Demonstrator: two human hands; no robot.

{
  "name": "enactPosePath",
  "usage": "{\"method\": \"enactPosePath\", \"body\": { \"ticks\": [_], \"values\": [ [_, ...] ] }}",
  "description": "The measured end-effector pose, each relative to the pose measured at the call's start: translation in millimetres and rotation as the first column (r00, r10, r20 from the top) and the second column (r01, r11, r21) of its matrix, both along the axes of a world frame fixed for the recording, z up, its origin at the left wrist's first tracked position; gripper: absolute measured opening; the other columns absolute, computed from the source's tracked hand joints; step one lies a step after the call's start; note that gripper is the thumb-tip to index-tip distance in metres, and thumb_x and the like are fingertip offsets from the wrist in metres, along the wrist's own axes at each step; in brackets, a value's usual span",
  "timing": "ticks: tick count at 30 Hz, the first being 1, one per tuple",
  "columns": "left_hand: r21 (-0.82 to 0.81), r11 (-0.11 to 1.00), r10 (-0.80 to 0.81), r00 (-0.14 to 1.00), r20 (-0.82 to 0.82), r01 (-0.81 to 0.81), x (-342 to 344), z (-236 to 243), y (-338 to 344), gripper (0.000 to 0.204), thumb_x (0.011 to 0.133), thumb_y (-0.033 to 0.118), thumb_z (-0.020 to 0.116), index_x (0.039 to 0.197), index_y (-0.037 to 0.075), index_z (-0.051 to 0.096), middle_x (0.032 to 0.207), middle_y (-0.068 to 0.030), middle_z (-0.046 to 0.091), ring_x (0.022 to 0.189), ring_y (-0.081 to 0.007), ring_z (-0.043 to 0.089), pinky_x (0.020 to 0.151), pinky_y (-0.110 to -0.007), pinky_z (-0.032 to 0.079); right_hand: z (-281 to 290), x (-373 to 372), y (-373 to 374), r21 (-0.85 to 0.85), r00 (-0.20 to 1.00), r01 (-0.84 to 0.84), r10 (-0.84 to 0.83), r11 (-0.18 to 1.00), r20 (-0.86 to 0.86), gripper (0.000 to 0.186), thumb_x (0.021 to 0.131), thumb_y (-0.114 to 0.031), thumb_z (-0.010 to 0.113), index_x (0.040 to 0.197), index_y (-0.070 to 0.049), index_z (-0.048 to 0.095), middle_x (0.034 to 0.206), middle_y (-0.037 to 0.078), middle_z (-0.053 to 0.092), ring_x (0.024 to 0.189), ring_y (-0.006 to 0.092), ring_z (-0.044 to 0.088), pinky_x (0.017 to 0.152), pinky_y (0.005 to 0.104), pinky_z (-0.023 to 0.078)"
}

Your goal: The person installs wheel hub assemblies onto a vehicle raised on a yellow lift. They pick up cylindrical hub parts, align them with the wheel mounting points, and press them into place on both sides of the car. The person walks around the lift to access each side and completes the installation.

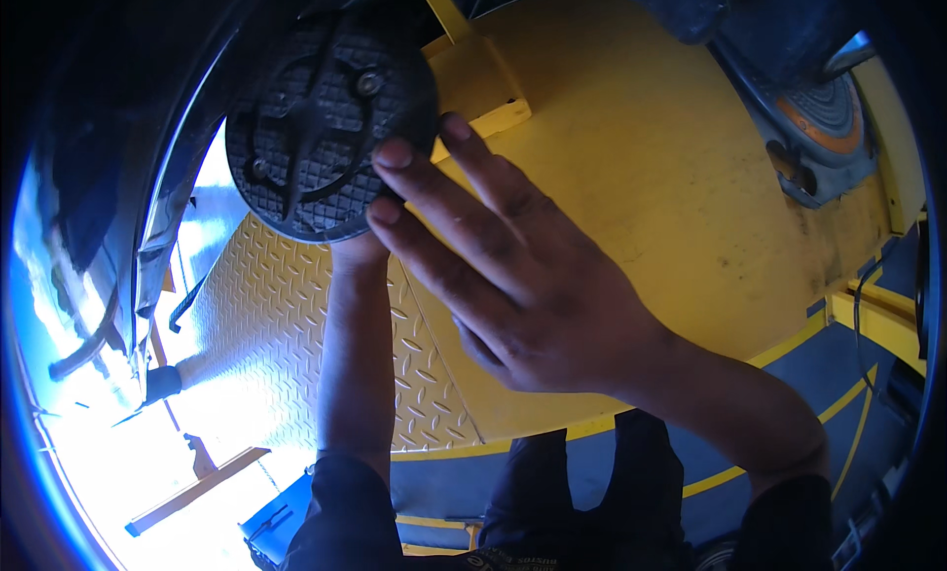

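Steadying the black ribbed disc (321, 127), far left above the yellow tread plate (296, 334): we are pressing right hand (513, 275) fingers spread on its rim; left hand (357, 248) grip hidden—keeping pressure even.

A yellow platform (641, 167) is seen, adjoined on the left by a yellow tread plate (286, 344). A yellow bracket (483, 83) is fixed near the top. An orange-and-grey pedal (824, 127) is mounted upper right.
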State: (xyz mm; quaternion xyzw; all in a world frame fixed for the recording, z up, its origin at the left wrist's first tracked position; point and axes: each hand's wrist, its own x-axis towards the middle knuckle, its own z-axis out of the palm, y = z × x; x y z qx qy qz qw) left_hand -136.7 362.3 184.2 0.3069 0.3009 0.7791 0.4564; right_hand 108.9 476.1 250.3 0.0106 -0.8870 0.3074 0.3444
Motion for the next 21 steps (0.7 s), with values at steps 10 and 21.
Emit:
{"method": "enactPosePath", "body": {
  "ticks": [10,21],
  "values": [
    [0.436,0.816,-0.520,0.153,0.840,0.380,-23.3,-4.7,-0.1,0.050,0.112,0.018,0.041,0.156,0.000,0.025,0.153,-0.0261,0.037,0.144,-0.0232,0.045,0.119,-0.026,0.042,-2.3,-9.6,-26.6,0.112,0.999,0.024,-0.027,0.993,0.028,0.061,0.097,-0.034,0.065,0.152,-0.012,0.052,0.171,0.014,0.021,0.156,0.0436,0.023,0.122,0.0550,0.033],
    [-0.121,0.944,0.262,0.921,-0.287,-0.306,32.7,32.2,7.5,0.067,0.101,0.026,0.071,0.155,0.005,0.038,0.153,-0.0143,0.045,0.146,-0.0206,0.043,0.118,-0.028,0.038,-11.0,-10.8,-31.3,0.155,0.998,0.050,-0.054,0.987,0.023,0.060,0.102,-0.042,0.057,0.155,-0.015,0.048,0.171,0.011,0.020,0.158,0.0403,0.016,0.126,0.0565,0.024]
  ]
}}
